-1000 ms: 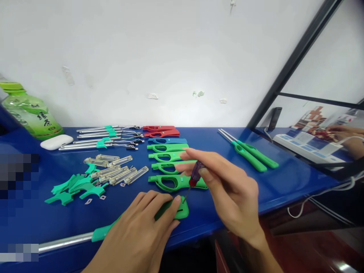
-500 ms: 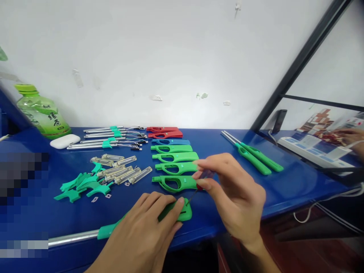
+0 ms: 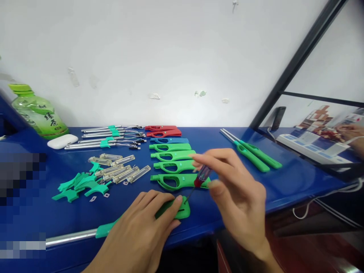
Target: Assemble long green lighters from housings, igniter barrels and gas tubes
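My left hand [image 3: 148, 223] lies wrapped over a green long-nosed lighter [image 3: 186, 212], pressing it to the blue table near the front edge. The lighter's metal tube points left, and its slotted handle end shows past my fingers. In my right hand [image 3: 236, 189] is a small screwdriver [image 3: 202, 175] with a clear purple and red handle, resting against my fingers while the thumb sits slightly off it. Its thin shaft slants down and its tip meets the lighter's handle end. Just behind lies a row of green handle shells [image 3: 179, 181].
Teal trigger pieces [image 3: 85, 184] and clear fuel tubes [image 3: 122, 172] lie left, metal nozzle rods [image 3: 99, 134] behind them. Red shells [image 3: 163, 132] and a blue shell [image 3: 170, 140] sit at the back. Two lighters [image 3: 253, 155], a power strip [image 3: 313, 149] and a bottle [image 3: 40, 113] flank them.
My right thumb has lifted away from the screwdriver handle, and more of the handle shows. The left hand and the lighter keep their place on the table; the view has shifted slightly.
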`<state>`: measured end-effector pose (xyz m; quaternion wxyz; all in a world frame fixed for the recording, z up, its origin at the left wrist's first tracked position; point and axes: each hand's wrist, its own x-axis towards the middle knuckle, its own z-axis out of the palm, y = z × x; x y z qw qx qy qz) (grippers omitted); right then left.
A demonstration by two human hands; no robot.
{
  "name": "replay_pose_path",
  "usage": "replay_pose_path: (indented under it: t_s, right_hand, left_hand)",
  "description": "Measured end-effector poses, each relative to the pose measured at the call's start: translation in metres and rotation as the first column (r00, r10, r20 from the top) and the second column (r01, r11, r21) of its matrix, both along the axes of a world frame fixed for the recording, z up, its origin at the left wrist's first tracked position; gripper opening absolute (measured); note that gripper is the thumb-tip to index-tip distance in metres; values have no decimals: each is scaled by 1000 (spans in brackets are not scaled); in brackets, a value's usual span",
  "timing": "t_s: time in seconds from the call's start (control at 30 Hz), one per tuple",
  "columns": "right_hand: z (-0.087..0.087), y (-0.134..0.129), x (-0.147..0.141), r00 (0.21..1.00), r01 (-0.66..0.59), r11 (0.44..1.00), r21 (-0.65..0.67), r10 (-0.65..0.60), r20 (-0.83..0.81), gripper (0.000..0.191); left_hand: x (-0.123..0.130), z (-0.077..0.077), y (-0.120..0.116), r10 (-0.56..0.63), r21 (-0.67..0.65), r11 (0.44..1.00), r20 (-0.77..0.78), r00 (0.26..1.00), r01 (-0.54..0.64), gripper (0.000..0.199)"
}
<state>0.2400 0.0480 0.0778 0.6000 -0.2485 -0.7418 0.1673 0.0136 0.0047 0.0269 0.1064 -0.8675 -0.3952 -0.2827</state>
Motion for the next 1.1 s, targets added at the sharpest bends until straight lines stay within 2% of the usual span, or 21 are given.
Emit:
replay_pose_path:
  t_s: [0.1, 0.13, 0.27, 0.33, 0.43, 0.5, 0.57, 0.63, 0.73, 0.83, 0.9, 1.0, 1.03, 1.1]
  right_hand:
    - [2, 0, 0, 988, -151, 987, -60, 152, 18, 45]
    - [2, 1, 0, 989, -147, 988, -37, 147, 0, 44]
    - [1, 3, -2, 999, 2, 996, 89, 2, -40, 39]
    - [2, 4, 0, 998, -61, 997, 39, 60, 16, 36]
    - [1, 4, 0, 980, -196, 979, -50, 198, 31, 44]
    - [-1, 4, -3, 987, -158, 987, 12, 158, -22, 42]
    - [-4, 4, -7, 997, -47, 992, 115, 54, -57, 40]
    - [-5, 3, -8, 999, 21, 989, 146, -15, -43, 36]
    - [-3, 1, -5, 999, -44, 999, -1, 44, 18, 35]
    - [-3, 1, -6, 985, -156, 986, -67, 150, -83, 42]
    - [-5, 2, -8, 986, -106, 994, -17, 103, -130, 42]
    - [-4, 1, -6, 995, 15, 1000, 25, -12, -95, 42]
    - [-3, 1, -4, 998, 7, 1000, 3, -7, -66, 41]
    - [0, -1, 0, 997, -79, 994, -71, 78, -6, 42]
  left_hand:
    - [-1, 0, 1, -7, -8, 1000, -3, 1000, 7, 34]
    - [-1, 0, 1, -5, -7, 1000, -2, 1000, 5, 34]
    - [-4, -2, -1, -9, -2, 1000, -21, 1000, 9, 34]
    - [-5, -5, -1, -17, -29, 999, -37, 999, 16, 36]
    - [-4, -5, -1, -12, -46, 999, -30, 999, 11, 37]
    - [-2, -3, -1, -15, -25, 1000, -8, 1000, 14, 34]
    - [0, 0, -1, -13, -2, 1000, 11, 1000, 13, 32]
    - [2, 1, -1, -9, 7, 1000, 13, 1000, 9, 31]
    - [1, 1, 0, -7, -10, 1000, 4, 1000, 7, 32]
    - [0, -1, -1, -7, -19, 1000, -7, 1000, 7, 33]
    - [-1, -1, -1, -7, -11, 1000, -12, 1000, 7, 34]
    - [-2, -1, -1, -5, -11, 1000, -23, 1000, 5, 33]
    - [-3, -1, -1, -8, -8, 1000, -25, 1000, 7, 33]
    - [-3, -2, -1, -9, 0, 1000, -27, 1000, 9, 34]
